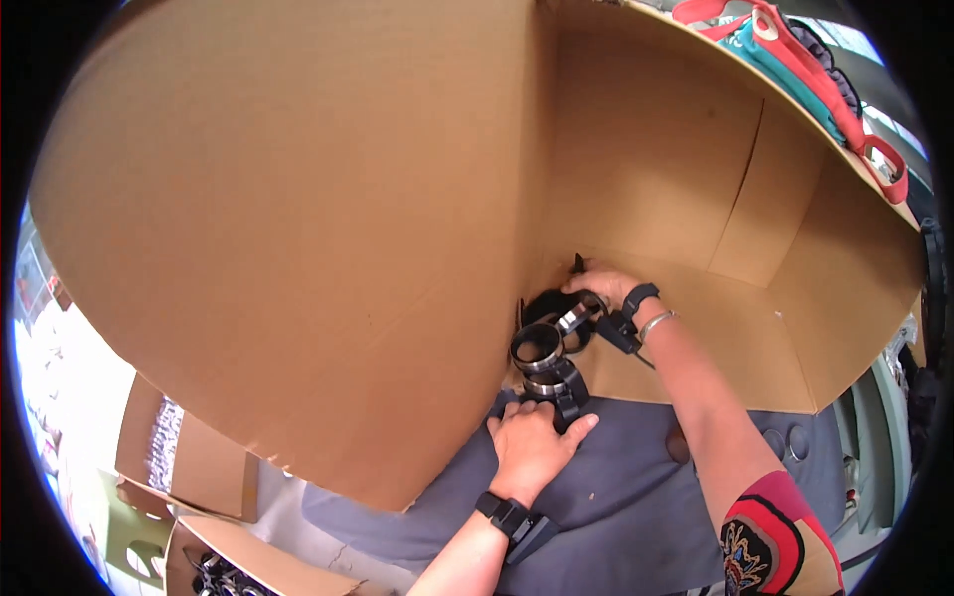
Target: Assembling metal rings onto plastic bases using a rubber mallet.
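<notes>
At the mouth of a large cardboard box (686,189), several black round parts with shiny silver rims (539,346) lie bunched together on the left side. My left hand (529,445) grips the nearest black silver-rimmed part (568,387), its fingers bent over the near end and its thumb out along the right. Farther in, my right hand (606,282) is closed around a black piece (578,263) by the box's inner corner. That piece is mostly hidden by the hand. A small black block with a cable (618,332) hangs near my right wrist.
The box's tall side panel (298,219) fills the left. Grey cloth (636,477) spreads below, with round lens-like discs (797,443) at its right. A red and teal bag (795,79) rests atop the box; a smaller carton (238,556) holds black parts at lower left.
</notes>
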Available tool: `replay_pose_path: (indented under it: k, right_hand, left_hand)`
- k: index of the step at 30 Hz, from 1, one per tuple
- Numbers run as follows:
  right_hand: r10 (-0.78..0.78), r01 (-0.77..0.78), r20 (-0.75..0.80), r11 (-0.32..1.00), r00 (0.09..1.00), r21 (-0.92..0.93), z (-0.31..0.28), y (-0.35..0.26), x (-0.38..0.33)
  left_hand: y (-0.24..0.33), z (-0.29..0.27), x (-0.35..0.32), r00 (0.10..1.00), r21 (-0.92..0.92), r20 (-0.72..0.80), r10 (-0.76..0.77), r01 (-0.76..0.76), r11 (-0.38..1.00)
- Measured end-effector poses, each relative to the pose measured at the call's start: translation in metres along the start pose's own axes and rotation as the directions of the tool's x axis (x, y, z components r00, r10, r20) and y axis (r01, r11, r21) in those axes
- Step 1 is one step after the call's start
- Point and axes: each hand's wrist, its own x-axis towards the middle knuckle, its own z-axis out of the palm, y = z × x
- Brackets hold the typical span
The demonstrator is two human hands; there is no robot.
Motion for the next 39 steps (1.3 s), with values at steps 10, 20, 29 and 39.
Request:
replay_pose_path:
  k: [10, 20, 29, 39]
  right_hand:
    - [-0.085, 0.014, -0.086, 0.784, 0.993, -0.620, 0.008, 0.012, -0.092]
    - [-0.417, 0.145, -0.186, 0.645, 0.890, -0.751, -0.008, 0.004, -0.265]
    - [-0.066, -0.216, -0.294, 0.534, 0.953, -0.817, 0.005, 0.116, -0.392]
    - [-0.126, 0.024, -0.292, 0.944, 0.948, -0.330, -0.002, 0.138, -0.385]
  left_hand:
    - [-0.001, -0.010, -0.021, 0.992, -0.110, 0.079, -0.098, 0.107, 0.988]
    - [0.005, -0.050, -0.097, 0.893, -0.741, 0.398, -0.209, 0.448, 0.501]
    - [0.004, -0.064, -0.144, 0.969, 0.046, -0.234, 0.079, -0.071, 0.996]
    - [0.016, -0.118, -0.186, 0.970, -0.335, -0.228, -0.080, -0.001, 0.942]
